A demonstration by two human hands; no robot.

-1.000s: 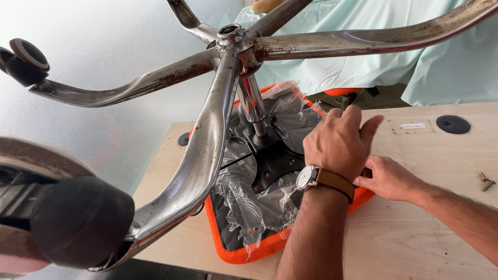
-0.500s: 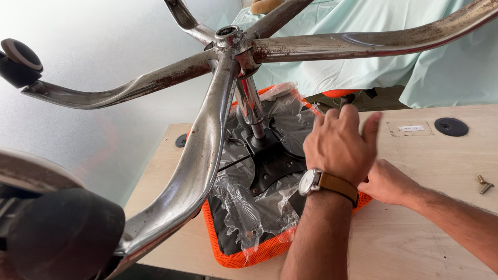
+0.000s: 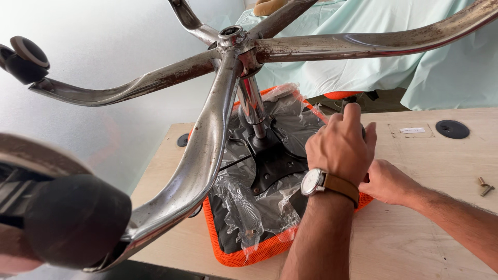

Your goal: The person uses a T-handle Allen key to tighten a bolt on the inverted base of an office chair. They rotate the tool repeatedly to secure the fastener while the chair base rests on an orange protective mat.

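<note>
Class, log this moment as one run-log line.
left hand: on upturned orange seat, watch on wrist | right hand: at seat edge | chrome chair base: legs up | bolts: on table

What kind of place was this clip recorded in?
Probably a workshop or repair corner, not a tidy office. An office chair lies upside down on a plywood table, its rusty chrome base up and its orange seat in torn plastic. Loose bolts lie nearby; a pale cloth covers something behind.
</note>
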